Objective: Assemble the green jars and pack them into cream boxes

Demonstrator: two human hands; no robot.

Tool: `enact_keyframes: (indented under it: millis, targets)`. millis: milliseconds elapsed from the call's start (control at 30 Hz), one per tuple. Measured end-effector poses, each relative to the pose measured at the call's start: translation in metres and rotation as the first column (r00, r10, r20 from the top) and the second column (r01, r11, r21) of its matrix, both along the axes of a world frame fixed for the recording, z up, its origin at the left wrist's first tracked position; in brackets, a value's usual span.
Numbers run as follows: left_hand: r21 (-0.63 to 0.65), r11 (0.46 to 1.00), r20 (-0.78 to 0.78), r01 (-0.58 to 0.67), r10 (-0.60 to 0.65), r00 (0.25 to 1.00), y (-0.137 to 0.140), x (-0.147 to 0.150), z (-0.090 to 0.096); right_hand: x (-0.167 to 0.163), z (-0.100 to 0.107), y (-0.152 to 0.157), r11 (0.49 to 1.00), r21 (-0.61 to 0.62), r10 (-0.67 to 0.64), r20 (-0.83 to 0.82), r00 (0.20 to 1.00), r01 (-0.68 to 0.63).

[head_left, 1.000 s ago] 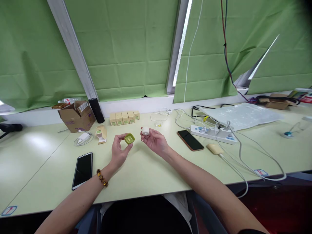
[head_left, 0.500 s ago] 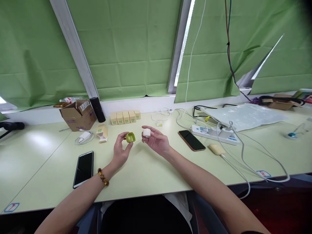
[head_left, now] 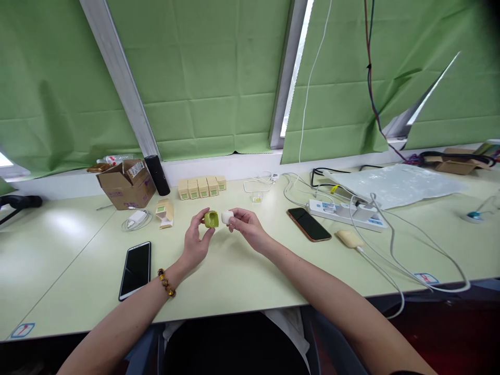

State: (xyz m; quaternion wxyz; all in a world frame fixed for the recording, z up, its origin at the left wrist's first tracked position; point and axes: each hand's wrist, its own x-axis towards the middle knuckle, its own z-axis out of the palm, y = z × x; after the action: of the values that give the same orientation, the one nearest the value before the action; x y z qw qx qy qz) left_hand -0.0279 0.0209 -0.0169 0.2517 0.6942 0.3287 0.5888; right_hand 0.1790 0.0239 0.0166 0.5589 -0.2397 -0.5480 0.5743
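Between thumb and fingers, my left hand (head_left: pixel 197 238) grips a small green cup-shaped cover (head_left: pixel 211 220), its hollow side facing up and to the right. My right hand (head_left: pixel 250 228) pinches a small white rounded block (head_left: pixel 227 216), which looks like a charger plug or earbud case; I cannot tell which. The white block is close beside the green cover's right edge, and a narrow gap appears to separate them. Both hands are raised over the table. Beyond the left hand stands an opened small kraft box (head_left: pixel 164 213).
Several small kraft boxes (head_left: pixel 202 187) stand in a row at the back. A phone (head_left: pixel 135 271) lies at left, another phone (head_left: pixel 309 224) at right. Beyond that are a power strip (head_left: pixel 347 214) with cables and a cream mouse-like object (head_left: pixel 349 239). A cardboard box (head_left: pixel 127 190) stands back left.
My right hand has moved left and turned, bringing the white block close to the green cover. The left hand has tilted the cover toward the right.
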Motion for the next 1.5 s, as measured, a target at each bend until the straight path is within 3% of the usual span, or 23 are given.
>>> enact_keyframes:
  millis: [200,633,1133,1500]
  targets:
    - [0.087,0.994,-0.099,-0.074,0.082,0.992,-0.005,0.002,0.008,-0.005,0.0,-0.004,0.997,0.045,-0.071,0.157,0.985,0.065]
    - [0.136,0.987,-0.164,-0.08,0.102,0.981,-0.007,0.002,0.011,-0.005,0.003,-0.007,0.985,0.074,-0.17,0.263,0.95,0.156]
    - [0.129,0.99,-0.213,-0.06,0.087,0.973,-0.006,0.001,0.009,-0.009,0.0,-0.008,0.991,0.066,-0.125,0.246,0.961,0.112]
    - [0.146,0.987,-0.226,-0.06,0.093,0.97,-0.014,0.007,0.011,-0.023,-0.013,-0.011,0.993,0.01,-0.116,0.209,0.971,0.117]
